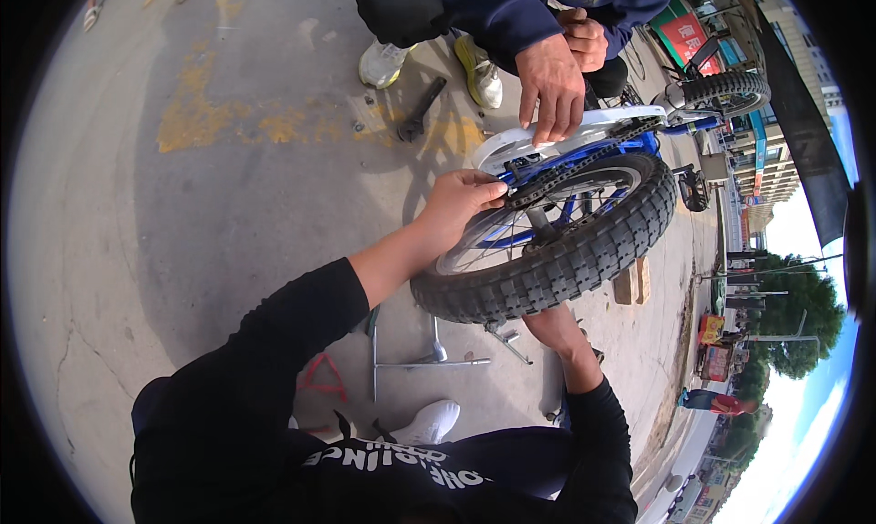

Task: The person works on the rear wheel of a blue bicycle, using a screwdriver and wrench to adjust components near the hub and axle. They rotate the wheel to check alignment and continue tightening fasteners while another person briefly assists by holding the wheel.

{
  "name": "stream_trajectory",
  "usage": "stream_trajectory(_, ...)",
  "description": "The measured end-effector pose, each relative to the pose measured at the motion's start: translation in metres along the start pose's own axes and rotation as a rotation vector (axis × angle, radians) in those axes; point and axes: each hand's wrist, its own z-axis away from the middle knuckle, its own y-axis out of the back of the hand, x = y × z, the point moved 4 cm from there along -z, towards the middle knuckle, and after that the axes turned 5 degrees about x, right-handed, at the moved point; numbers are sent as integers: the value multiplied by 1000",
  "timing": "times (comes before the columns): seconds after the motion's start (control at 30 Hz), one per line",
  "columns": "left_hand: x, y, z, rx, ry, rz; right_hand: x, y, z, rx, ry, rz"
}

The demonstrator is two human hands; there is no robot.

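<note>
A small blue bicycle with a knobby black rear tire (584,267) lies tilted in front of me. My left hand (464,204) is closed at the near end of the bicycle chain (584,165), thumb and fingers pinched together beside the spokes. Below the tire is my right hand (552,328); its fingers are hidden behind the rubber. A white chain guard (584,122) runs along the far side of the chain. Another person's hand (553,88) rests over that guard, fingers pointing down.
A black wrench-like tool (422,110) lies on the concrete by the other person's shoes (479,72). Grey metal parts (431,363) lie near my white shoe (429,424). Wooden blocks (631,282) sit right of the tire. A pedal (693,189) sticks out at the right.
</note>
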Motion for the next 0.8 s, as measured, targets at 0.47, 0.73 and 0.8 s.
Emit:
stream_trajectory(0.47,4,4,-5,-12,218,269,-215,93,-105,-362,453,692)
stream_trajectory(0.73,-4,3,-13,-32,280,288,-162,63,-160,-824,45,1073)
stream_trajectory(0.8,-5,6,-13,-11,298,277,-141,59,-169,-833,34,1127)
